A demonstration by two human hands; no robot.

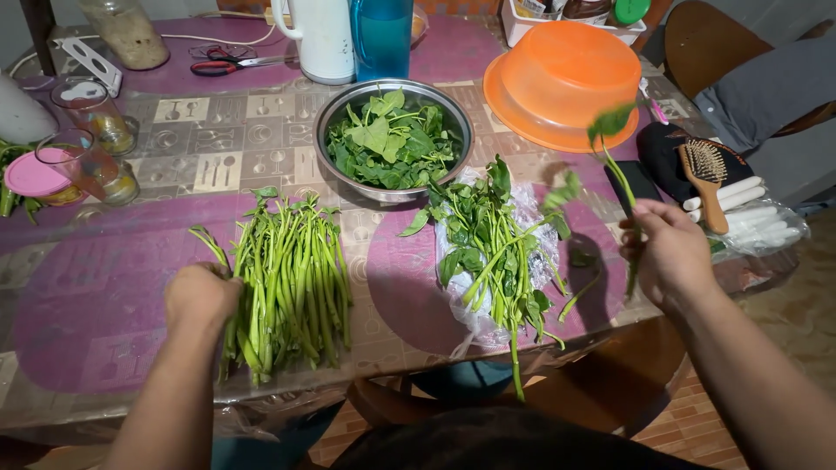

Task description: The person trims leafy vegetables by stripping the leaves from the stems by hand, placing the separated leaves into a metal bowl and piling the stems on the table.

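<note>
My left hand (202, 294) is closed at the left side of a pile of stripped green stems (292, 283) on the table, touching or gripping stems there. My right hand (666, 252) holds up a single leafy stalk (610, 130), its leaf blurred above the hand. Between my hands lies a bunch of leafy greens (496, 252) on a clear plastic bag (531, 213). Behind them stands a steel bowl (335, 117) filled with picked leaves (392, 144).
An upturned orange plastic bowl (562, 83) sits at the back right. A white kettle (318, 39), blue jug (381, 35), scissors (231, 63) and glass cups (91, 117) stand along the back and left. A wooden hairbrush (707, 178) lies at the right edge.
</note>
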